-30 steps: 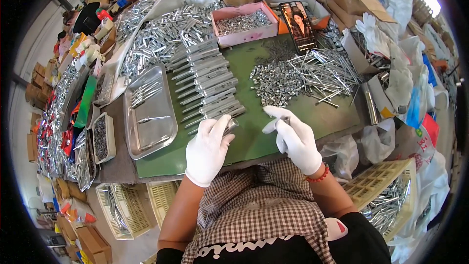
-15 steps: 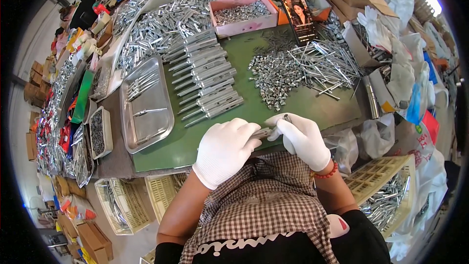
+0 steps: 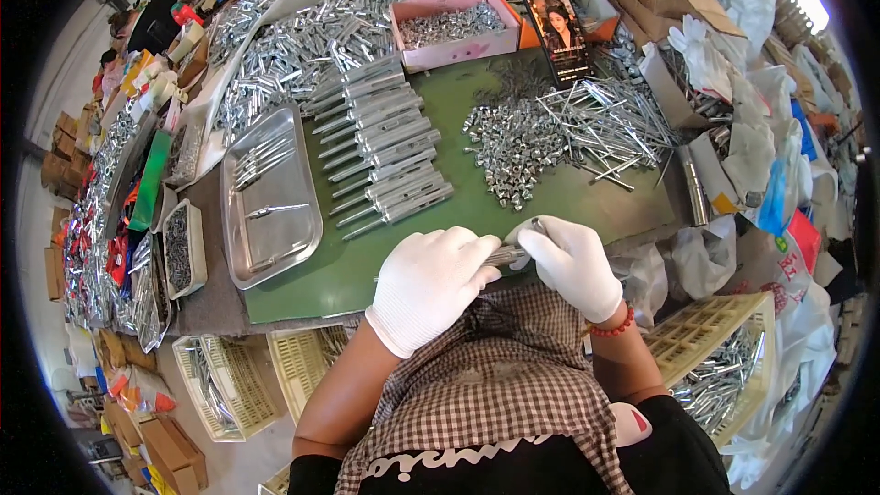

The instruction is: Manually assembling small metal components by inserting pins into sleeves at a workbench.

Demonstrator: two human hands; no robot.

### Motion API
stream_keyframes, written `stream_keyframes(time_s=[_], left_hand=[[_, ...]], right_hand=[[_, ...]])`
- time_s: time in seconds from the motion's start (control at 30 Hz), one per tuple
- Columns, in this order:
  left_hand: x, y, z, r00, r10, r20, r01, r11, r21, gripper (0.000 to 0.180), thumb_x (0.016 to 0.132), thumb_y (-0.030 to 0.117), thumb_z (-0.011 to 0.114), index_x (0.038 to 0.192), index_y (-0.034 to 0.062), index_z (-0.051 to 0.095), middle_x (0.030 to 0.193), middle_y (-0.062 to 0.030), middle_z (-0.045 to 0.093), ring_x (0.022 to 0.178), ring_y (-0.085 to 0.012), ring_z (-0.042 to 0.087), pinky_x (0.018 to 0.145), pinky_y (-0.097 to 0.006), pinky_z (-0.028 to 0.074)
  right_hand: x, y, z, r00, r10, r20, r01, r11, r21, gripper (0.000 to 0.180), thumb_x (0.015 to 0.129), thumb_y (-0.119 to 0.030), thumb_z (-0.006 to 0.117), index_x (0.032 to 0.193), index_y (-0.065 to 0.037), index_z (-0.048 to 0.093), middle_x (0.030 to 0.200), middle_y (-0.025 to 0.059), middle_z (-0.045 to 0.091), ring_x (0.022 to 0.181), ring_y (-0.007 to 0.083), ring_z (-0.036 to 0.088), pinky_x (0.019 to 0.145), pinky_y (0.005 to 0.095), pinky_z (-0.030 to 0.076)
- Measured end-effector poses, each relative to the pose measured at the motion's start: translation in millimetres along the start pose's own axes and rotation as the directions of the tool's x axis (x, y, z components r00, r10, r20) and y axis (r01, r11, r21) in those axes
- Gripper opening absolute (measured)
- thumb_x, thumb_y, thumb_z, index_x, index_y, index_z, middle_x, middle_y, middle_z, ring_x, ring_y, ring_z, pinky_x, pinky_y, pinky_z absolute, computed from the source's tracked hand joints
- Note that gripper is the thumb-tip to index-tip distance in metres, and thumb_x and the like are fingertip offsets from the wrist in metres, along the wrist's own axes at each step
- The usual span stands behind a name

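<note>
My left hand (image 3: 433, 282), in a white knit glove, is closed round a bundle of slim metal tubes (image 3: 501, 257) above the front edge of the table. A thin rod end sticks out on the wrist side of that hand. My right hand (image 3: 573, 268), gloved alike, has its fingers curled at the other end of the bundle. A small dark metal tip (image 3: 538, 225) shows between its thumb and fingers; the rest of it is hidden. Just beyond my left hand, assembled tubes with thin rods (image 3: 403, 174) lie in a slanting row.
The green mat (image 3: 605, 211) carries a pile of small metal caps (image 3: 513, 151) and loose thin rods (image 3: 619, 124). A steel tray (image 3: 312, 243) stands at left, a pink box (image 3: 458, 53) and propped phone (image 3: 557, 37) at back. Plastic crates (image 3: 697, 335) flank me below.
My right fingers have come in to the end of the tubes, closing the small gap there. My left hand keeps its hold and has shifted only slightly.
</note>
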State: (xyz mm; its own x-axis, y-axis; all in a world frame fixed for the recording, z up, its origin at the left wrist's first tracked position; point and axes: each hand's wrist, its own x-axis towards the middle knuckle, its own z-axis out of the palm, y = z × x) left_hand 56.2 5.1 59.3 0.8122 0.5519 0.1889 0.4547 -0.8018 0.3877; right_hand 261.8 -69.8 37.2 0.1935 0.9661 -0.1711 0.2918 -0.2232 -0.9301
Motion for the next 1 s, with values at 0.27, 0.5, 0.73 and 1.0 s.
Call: stream_keyframes(time_s=[0.27, 0.5, 0.73, 1.0], left_hand=[[-6.1, -10.5, 5.0, 0.997, -0.066, -0.05, 0.061, 0.993, -0.099, 0.03, 0.087, 0.024, 0.075, 0.115, 0.0134, 0.071, 0.094, -0.0077, 0.068, 0.084, -0.0297, 0.067, 0.073, -0.04, 0.052], [-5.8, -9.1, 9.4, 0.989, -0.115, -0.09, 0.099, 0.98, -0.172, 0.033, 0.087, 0.015, 0.072, 0.12, 0.0167, 0.073, 0.091, -0.0078, 0.067, 0.075, -0.0277, 0.066, 0.068, -0.037, 0.054], [-1.4, -4.8, 12.7, 0.983, -0.144, -0.116, 0.125, 0.979, -0.16, 0.03, 0.086, 0.013, 0.071, 0.115, 0.0216, 0.074, 0.083, -0.0053, 0.064, 0.067, -0.0251, 0.064, 0.062, -0.035, 0.053], [-2.3, 4.1, 18.8, 0.99, -0.132, -0.05, 0.134, 0.99, 0.041, 0.023, 0.089, 0.019, 0.069, 0.111, 0.0237, 0.072, 0.081, -0.005, 0.062, 0.064, -0.0257, 0.063, 0.057, -0.036, 0.051]], right_hand=[[-0.3, 3.1, -3.8, 0.991, -0.092, 0.102, 0.101, 0.991, -0.088, 0.022, 0.099, -0.022, 0.066, 0.102, -0.001, 0.071, 0.077, 0.0113, 0.07, 0.069, 0.0215, 0.068, 0.069, 0.0322, 0.053], [1.4, 7.7, -6.4, 0.987, -0.158, -0.025, 0.155, 0.984, -0.093, 0.019, 0.094, -0.015, 0.071, 0.106, 0.0, 0.069, 0.084, 0.0113, 0.069, 0.072, 0.0176, 0.064, 0.071, 0.0306, 0.052], [1.9, 10.0, -7.2, 0.985, -0.168, -0.027, 0.164, 0.98, -0.116, 0.02, 0.094, -0.014, 0.071, 0.108, -0.001, 0.07, 0.084, 0.0108, 0.068, 0.072, 0.0175, 0.063, 0.072, 0.0304, 0.052], [28.9, 25.2, -22.4, 0.877, -0.363, -0.315, 0.233, 0.894, -0.382, 0.014, 0.089, -0.013, 0.072, 0.1, -0.005, 0.074, 0.095, 0.014, 0.071, 0.085, 0.03, 0.071, 0.077, 0.037, 0.055]])
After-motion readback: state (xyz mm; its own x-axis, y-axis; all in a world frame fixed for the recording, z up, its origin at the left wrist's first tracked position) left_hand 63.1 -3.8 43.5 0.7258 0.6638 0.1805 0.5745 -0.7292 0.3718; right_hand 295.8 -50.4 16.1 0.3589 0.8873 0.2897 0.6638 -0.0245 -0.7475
